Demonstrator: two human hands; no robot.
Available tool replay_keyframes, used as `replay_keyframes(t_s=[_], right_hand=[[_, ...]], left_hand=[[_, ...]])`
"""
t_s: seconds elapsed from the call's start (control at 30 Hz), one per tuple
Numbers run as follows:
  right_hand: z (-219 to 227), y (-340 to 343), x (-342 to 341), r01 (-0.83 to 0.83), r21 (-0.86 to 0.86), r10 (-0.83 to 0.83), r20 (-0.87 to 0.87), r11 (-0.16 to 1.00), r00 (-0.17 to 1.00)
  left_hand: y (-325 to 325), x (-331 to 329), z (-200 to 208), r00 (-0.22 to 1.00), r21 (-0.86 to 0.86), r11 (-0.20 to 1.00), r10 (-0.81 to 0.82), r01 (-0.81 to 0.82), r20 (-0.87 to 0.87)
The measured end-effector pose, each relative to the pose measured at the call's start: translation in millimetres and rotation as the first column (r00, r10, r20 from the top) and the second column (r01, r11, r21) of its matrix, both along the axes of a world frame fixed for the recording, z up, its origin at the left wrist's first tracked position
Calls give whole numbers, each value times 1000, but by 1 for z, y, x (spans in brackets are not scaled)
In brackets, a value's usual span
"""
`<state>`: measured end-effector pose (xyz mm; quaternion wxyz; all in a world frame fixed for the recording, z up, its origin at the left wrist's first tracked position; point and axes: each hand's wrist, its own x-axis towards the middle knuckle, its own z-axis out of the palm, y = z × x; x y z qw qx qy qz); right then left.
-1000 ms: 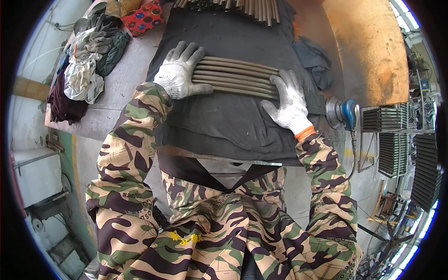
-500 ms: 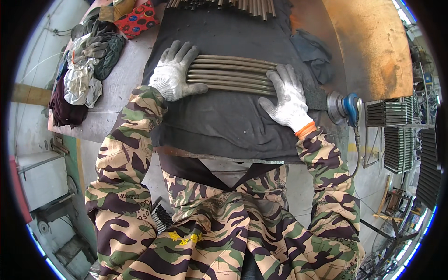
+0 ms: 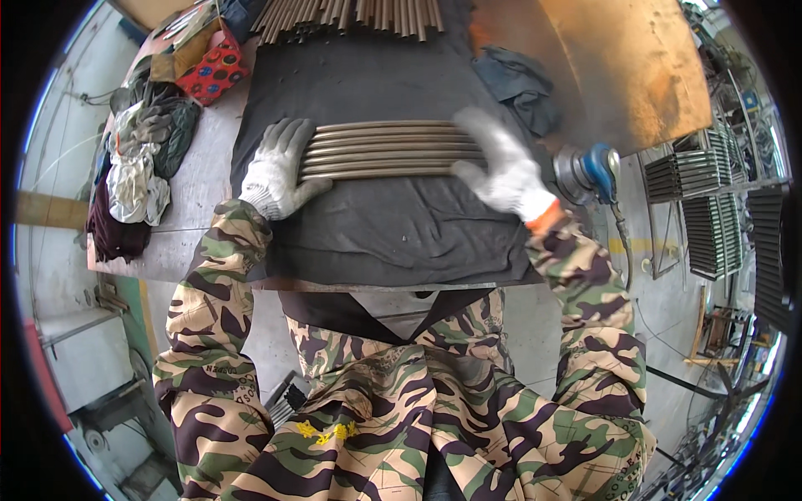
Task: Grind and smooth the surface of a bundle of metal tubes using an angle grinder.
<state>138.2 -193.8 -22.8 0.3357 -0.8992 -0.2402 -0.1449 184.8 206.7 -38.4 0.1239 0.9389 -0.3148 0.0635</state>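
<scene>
A row of several thin metal tubes (image 3: 384,153) lies side by side on a dark cloth (image 3: 359,230) spread over the table. At the row's left ends rests my left hand (image 3: 280,171) in a grey-white work glove, fingers stretched out and thumb apart. My right hand (image 3: 504,167), gloved in white with an orange cuff, is at the right ends and partly covers them. Motion smears its fingers, though they look extended with the thumb spread. Neither hand is wrapped round the tubes.
More loose tubes (image 3: 351,18) lie at the cloth's far edge. To the right are a blue-topped power sander (image 3: 589,171) with its hose and a crumpled dark cloth (image 3: 516,88). Rags (image 3: 138,179) heap at the left. Racks of stacked tubes (image 3: 710,209) stand beyond the table.
The tube row, slanted before, now lies nearly level across the picture. My right hand has become blurred with motion at its end. The whole view has shifted a little.
</scene>
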Motion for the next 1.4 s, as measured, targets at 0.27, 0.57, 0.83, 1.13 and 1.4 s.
replay_keyframes(t_s=[0.27,0.57,0.83,1.13,1.4], right_hand=[[69,-147,-30,622,-486,-739,-77,614,669],[111,-148,-41,685,-514,-766,80,517,638],[103,7,-5,323,-402,-329,56,857,943],[76,41,30,253,-642,-337,-9,724,942],[73,39,42,229,-617,-319,-37,753,947]], left_hand=[[-29,4,22,997,211,975,72,-76,26],[-70,7,-10,981,-62,993,113,-105,156],[-62,4,-29,956,-125,988,124,-93,265],[-77,6,-11,958,-147,978,177,-146,227],[-81,11,-13,971,-164,975,176,-150,163]])
